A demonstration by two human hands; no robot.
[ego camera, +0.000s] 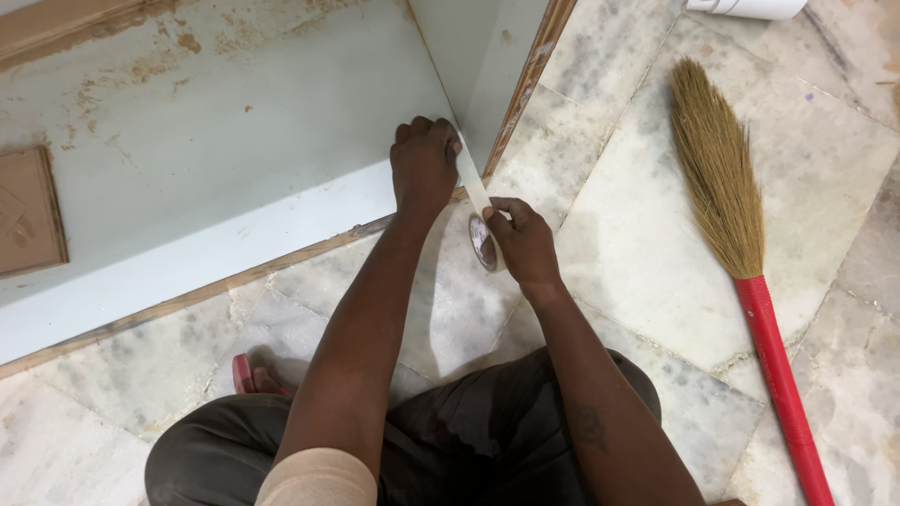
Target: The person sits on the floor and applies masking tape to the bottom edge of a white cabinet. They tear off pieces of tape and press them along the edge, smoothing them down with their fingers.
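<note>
- Left hand [424, 164] presses a tape strip [472, 180] onto a pale panel [216, 141] corner.
- Right hand [521, 239] grips the tape roll [484, 244]; the strip slants from roll up-left.
- Marble floor [637, 234]; broom [741, 253] lies right.

The cabinet panel [216, 141] is seen in pale grey-white with tan dust specks and a light wood edge, and a cream tape strip [472, 180] is stretched from its corner. Right of that panel, a straw-yellow broom [717, 164] with a red handle is laid on the grey-veined white marble floor [637, 253].

Marble floor [637, 234]: broom [741, 244], white cabinet panel [216, 150], paper roll [750, 7].
</note>
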